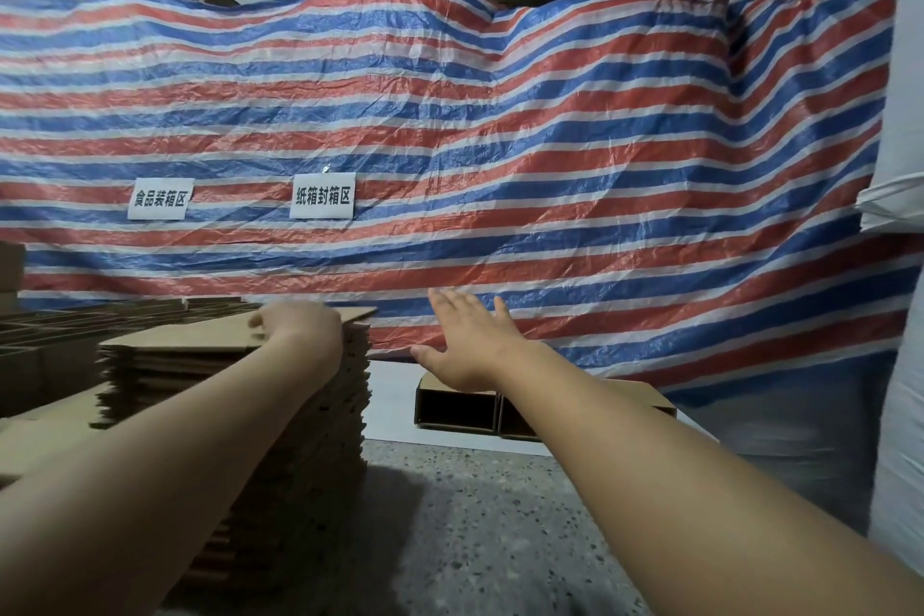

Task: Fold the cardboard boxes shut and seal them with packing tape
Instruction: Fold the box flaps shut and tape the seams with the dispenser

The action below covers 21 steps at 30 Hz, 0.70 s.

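Left hand [295, 325] is on top of the stack of flattened cardboard boxes [240, 395], at its far right corner. Its fingers [257, 321] curl down onto the top sheet [200, 338]; it looks like they're pinching the sheet's edge, but the hand hides the contact so I can't tell for sure. The stack is tall, sits on the floor [475, 515] at left-centre, and has ragged, uneven edges.

Right hand [467, 350] is stretched forward in the air, palm down, fingers straight and slightly spread, thumb out to the left. It holds nothing and touches nothing.

Past the right hand, two small open-ended boxes [465, 408] lie side by side on the floor against the base of the tarp, partly hidden by the right forearm.

More cardboard [60, 315] with open tops sits behind the stack at far left.

The backdrop is a red, white and blue striped tarp [550, 140] with two white printed signs [322, 196] taped on it. A white bag or wrapped bundle [900, 195] stands at the right edge. The floor is speckled grey.
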Tool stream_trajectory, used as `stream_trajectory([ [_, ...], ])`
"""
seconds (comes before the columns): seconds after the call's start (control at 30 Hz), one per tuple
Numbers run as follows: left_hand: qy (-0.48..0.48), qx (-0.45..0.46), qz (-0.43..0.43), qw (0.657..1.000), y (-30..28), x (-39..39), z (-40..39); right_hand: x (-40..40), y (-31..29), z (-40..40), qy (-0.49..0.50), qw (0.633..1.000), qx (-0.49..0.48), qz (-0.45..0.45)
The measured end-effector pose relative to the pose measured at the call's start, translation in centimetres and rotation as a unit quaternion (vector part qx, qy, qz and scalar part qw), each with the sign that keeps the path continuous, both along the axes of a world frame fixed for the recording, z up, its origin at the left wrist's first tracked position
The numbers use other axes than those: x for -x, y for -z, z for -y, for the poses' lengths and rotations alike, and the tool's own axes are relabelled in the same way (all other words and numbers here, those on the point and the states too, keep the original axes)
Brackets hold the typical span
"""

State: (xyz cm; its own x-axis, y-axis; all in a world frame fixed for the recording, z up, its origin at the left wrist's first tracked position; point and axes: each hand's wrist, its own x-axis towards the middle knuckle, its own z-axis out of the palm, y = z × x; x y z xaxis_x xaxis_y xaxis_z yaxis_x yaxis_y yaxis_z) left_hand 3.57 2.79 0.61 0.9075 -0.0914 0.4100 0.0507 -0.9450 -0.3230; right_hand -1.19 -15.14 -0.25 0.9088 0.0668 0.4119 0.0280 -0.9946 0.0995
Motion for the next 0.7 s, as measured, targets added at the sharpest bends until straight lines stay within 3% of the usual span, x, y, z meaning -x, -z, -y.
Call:
stream_trajectory([
  [0.1,0.016,-0.199,0.141,0.970,-1.8,1.1,0.8,0.4,-0.8,0.8,0.012,1.000,0.005,0.005],
  [0.23,0.031,-0.282,0.251,0.926,-5.2,3.2,2.3,0.9,-3.4,2.1,0.024,0.999,0.002,0.039],
  [0.37,0.083,-0.256,0.344,0.900,-8.6,5.3,3.7,1.8,-6.2,3.8,0.029,0.993,-0.056,0.101],
  [0.47,0.155,-0.182,0.378,0.894,-10.0,6.2,4.5,3.0,-7.5,6.0,0.021,0.971,-0.145,0.188],
  [0.6,0.269,-0.034,0.369,0.889,-10.0,6.5,5.4,4.6,-7.7,9.5,-0.021,0.914,-0.280,0.291],
  [0.7,0.371,0.029,0.338,0.864,-8.9,6.1,6.3,5.4,-6.7,11.9,-0.035,0.832,-0.436,0.342],
])
